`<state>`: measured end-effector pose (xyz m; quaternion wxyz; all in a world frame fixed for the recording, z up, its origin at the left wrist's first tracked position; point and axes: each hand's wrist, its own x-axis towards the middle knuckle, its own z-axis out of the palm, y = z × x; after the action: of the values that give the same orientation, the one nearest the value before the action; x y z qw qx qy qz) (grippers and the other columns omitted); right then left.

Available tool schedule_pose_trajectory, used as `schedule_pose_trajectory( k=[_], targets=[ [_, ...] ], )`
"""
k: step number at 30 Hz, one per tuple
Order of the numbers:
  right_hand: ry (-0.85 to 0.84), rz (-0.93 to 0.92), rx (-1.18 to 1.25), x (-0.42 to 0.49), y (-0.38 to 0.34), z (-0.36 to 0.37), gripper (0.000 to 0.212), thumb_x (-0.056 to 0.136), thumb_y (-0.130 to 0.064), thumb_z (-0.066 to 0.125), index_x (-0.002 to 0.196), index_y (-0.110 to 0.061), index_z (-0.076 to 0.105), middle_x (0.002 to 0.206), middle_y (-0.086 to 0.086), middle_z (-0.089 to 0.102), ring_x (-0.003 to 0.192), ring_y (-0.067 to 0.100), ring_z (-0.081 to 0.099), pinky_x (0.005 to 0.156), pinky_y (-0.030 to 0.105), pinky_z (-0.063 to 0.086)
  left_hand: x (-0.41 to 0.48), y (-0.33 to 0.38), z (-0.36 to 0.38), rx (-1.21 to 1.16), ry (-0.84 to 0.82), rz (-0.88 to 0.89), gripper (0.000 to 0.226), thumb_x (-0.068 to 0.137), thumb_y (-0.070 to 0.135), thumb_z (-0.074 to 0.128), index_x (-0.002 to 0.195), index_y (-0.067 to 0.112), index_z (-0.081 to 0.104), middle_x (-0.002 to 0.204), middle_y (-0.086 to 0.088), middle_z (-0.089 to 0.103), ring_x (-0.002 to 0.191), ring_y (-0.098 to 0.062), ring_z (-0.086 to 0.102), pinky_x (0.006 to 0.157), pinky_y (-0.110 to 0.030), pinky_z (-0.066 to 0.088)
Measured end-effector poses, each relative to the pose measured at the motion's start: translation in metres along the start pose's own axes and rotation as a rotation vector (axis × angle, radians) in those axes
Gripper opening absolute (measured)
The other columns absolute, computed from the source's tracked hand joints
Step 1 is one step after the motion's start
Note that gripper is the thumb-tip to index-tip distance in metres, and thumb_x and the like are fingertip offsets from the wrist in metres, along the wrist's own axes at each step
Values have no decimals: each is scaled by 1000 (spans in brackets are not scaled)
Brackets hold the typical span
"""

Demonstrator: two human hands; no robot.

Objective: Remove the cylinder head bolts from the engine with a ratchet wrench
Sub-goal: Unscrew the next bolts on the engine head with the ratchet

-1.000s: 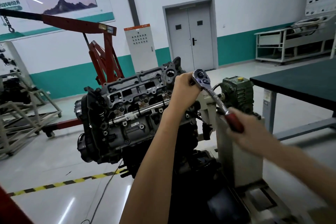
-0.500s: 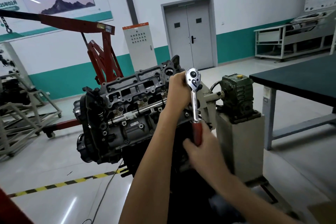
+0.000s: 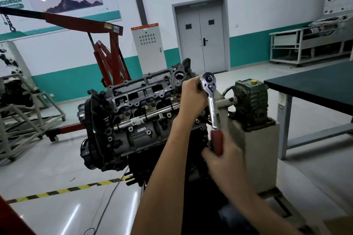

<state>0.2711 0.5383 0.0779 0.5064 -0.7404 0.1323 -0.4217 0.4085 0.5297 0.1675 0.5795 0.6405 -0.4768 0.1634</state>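
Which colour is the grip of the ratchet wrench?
Dark red, on the ratchet wrench grip; the head view shows it.

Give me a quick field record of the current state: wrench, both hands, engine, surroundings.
wrench: head up at the engine's right end, red handle pointing down
left hand: curled around the wrench just behind its head
right hand: grips the red handle, blurred
engine: mounted on a stand, top cover off
bolt: hidden behind the left hand
nearby: green gearbox right of the wrench, dark table far right, red hoist behind
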Motion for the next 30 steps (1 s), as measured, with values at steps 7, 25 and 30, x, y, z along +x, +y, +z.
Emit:
schedule_pose_trajectory(
  k=[7,25,30],
  targets=[
    [-225,-94,-178,24,7,-42,34,75,0,64,80,-28,47,60,-3,50,46,3,47,45,10,37,4,3,-3,28,-87,-25,35,84,0,62,54,-6,46,54,-9,40,55,-14,31,52,-29,27],
    [-130,-81,-65,15,5,-15,33,75,2,62,77,-27,45,57,0,46,45,5,43,44,14,36,4,3,-9,37,-87,-40,34,84,-2,61,55,-6,45,54,-8,39,56,-14,30,54,-28,26],
    [-373,-327,-598,76,-6,-110,34,75,3,67,91,-22,50,59,-12,49,54,-4,54,49,3,37,5,7,-11,41,-125,-47,24,80,0,62,63,-15,53,55,-11,45,54,-13,33,50,-28,27]
  ],
)
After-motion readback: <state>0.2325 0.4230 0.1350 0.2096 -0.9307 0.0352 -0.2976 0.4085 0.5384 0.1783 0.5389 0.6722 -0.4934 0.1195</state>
